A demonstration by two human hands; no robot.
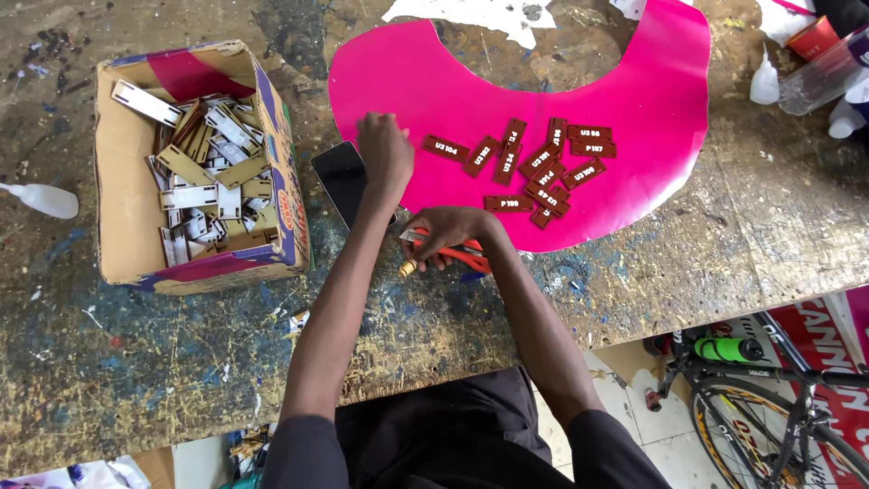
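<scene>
Cardboard box [127, 181] sits left; left hand [385, 149] spread, right hand [448, 234] gripping pliers [466, 258].

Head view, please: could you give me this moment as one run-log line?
left hand: flat on pink sheet | right hand: grips orange-handled tool | brown tags: clustered on sheet | cardboard box: left, holds strips

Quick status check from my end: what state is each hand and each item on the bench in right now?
left hand: fingers down on the pink sheet, holding nothing
right hand: closed around a red-handled tool
red-handled tool: gripped, lying low over the bench edge
pink sheet: flat on the bench
brown tags: loose cluster on the sheet
cardboard box: open, part full of pale cut pieces
phone: screen dark, beside the sheet
squeeze bottle: lying on its side
</scene>
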